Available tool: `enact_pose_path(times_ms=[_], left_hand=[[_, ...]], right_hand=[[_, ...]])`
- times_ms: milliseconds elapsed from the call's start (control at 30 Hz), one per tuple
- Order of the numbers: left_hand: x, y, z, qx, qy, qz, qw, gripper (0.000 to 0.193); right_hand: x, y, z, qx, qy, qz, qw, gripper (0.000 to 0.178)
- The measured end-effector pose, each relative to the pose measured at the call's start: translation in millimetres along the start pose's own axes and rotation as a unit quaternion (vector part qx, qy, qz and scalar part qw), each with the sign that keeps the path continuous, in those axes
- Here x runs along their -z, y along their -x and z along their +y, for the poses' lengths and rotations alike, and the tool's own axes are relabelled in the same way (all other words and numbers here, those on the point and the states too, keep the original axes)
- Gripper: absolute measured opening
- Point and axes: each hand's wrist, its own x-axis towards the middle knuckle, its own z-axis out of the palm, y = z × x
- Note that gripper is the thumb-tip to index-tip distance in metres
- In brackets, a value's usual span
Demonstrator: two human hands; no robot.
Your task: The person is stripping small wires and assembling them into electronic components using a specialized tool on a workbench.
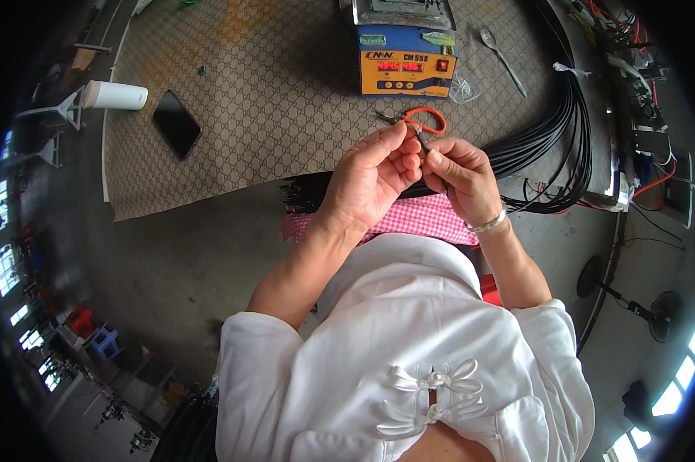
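My two hands are close together over the table's near edge. A thin black cable (423, 143) runs between them, its end up near my left fingertips. My right hand (468, 179) pinches it between thumb and forefinger. At the cable's tip, my left hand (369, 171) has thumb and forefinger pressed together, the other fingers curled. Small pale and reddish bits show at the tip, too small to tell apart. Just beyond my fingertips lies a pair of small cutters with orange handles (438, 114), partly hidden by my hands. A thick bundle of black cables (551, 131) passes behind my right hand.
On the patterned table cover (240, 115) stands a blue and orange bench unit (405, 73) with red displays and a metal top. Near it lie a spoon (504, 63) and a clear plastic bag (463, 86). A phone (177, 125) and white cup (116, 95) are at left.
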Motion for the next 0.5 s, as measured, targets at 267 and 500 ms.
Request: enact_pose_path(times_ms=[267,500], left_hand=[[-1.9,1.1,-2.0,-0.015,-0.014,-0.003,1.000,0.016],[0.4,1.5,4.4,0.003,-0.020,-0.006,1.000,0.019]], right_hand=[[0.3,0.0,-0.1,-0.007,-0.016,0.003,1.000,0.012],[-0.5,1.7,-3.6,-0.025,-0.017,-0.028,0.999,0.012]])
